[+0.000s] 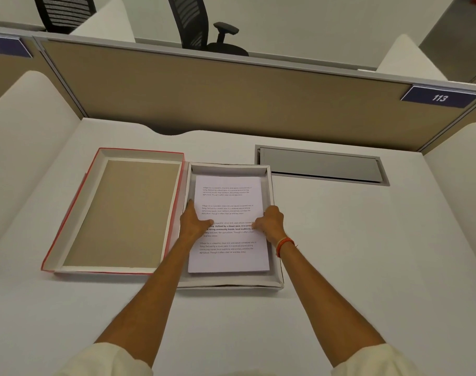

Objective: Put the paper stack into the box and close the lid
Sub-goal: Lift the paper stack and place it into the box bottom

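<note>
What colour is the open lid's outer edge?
Red-orange, seen along the lid rim in the head view; its inside is tan with white walls.

A shallow white box (277, 221) is seen lying open and flat on the bench. Inside it a paper stack (228, 256) has been laid flat, its top sheet white and printed with short blocks of black text, with bare margins of the box floor left around it. The lid (117, 213), red-edged outside and with a brown inner panel, is spread open flat just beside the box's left wall.
</note>
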